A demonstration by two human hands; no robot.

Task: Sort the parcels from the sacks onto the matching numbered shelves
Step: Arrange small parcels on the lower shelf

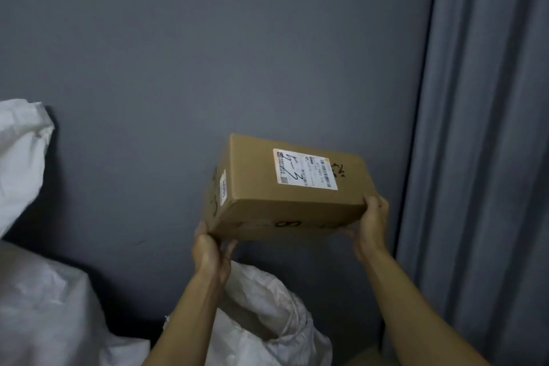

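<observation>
I hold a brown cardboard parcel (276, 196) up in front of a grey wall, tilted so its top faces me. A white shipping label (306, 171) on top carries a handwritten "5-3" in black marker. More marker scribbles show on its near side and far right corner. My left hand (211, 249) grips the near left bottom corner. My right hand (372, 223) clasps the near right corner. Below the parcel stands an open white woven sack (273, 315).
A large white sack (50, 312) fills the lower left, with another white sack (17, 157) above it at the left edge. A grey curtain (481, 128) hangs down the right side. A strip of brown cardboard (364, 358) shows at the bottom edge.
</observation>
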